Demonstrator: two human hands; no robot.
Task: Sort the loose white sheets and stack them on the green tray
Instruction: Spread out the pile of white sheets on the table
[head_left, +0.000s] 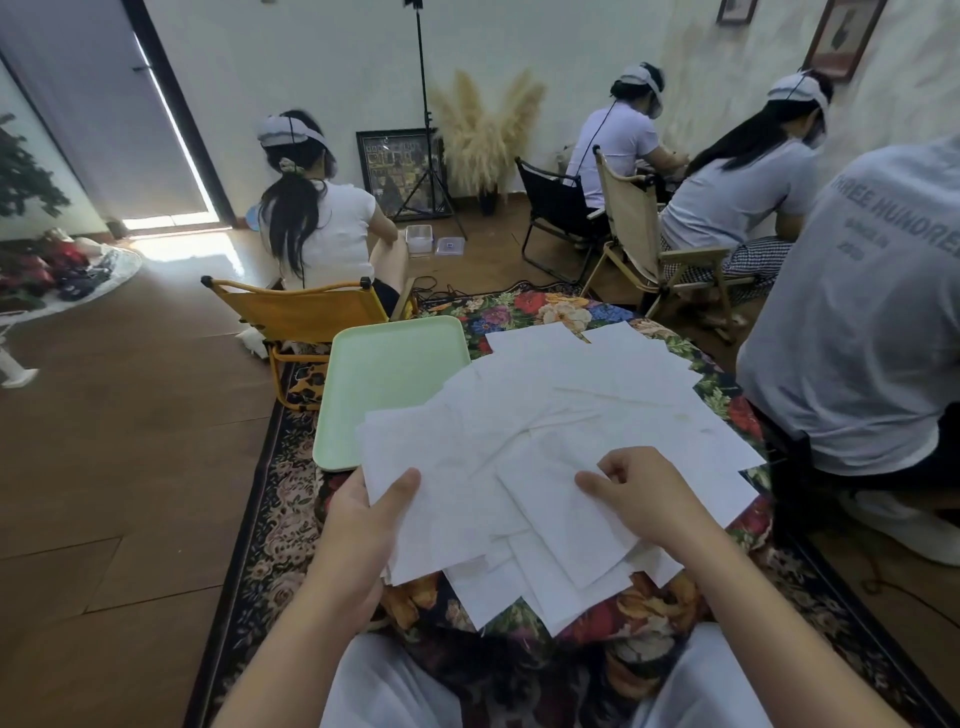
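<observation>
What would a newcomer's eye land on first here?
The sprawl of white sheets fanned across the floral cloth at centre. The left hand grips one sheet's edge and the right hand rests on the pile. The green tray sits just left, still bare.

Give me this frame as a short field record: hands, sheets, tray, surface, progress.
left hand: grips the left edge of a white sheet, thumb on top
right hand: fingers curled, resting on the loose white sheets; whether it pinches one is unclear
sheets: scattered and overlapping, unsorted
green tray: left of the pile, a few sheet corners overlap its right edge, no stack on it
surface: floral cloth
progress: stacking not yet begun
</observation>
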